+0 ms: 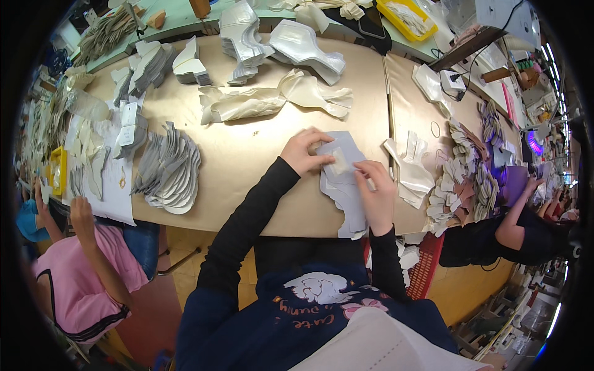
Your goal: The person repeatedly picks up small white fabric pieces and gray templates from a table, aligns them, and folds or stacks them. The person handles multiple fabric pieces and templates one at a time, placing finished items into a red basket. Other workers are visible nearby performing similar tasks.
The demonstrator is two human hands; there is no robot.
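Observation:
In front of me on the table lies a small stack of grey shaped shoe-upper pieces (pixel 346 204), with a pale rectangular patch (pixel 338 159) on the top piece. My left hand (pixel 306 151) grips the upper left edge of the grey piece, its thumb pressing by the patch. Fingers bent, my right hand (pixel 376 188) pinches at the right side of the same piece, close to the patch. Beyond my hands are crumpled cream pieces (pixel 247 104). To the right lie loose cream pieces (pixel 411 167).
Stacks of silvery pieces (pixel 238 37) stand along the far side; a grey fanned pile (pixel 170 170) lies left. Mixed pieces (pixel 461 179) heap up at right. A red basket (pixel 426 263) is below the table edge. People work at both sides, one in a pink shirt (pixel 93 272).

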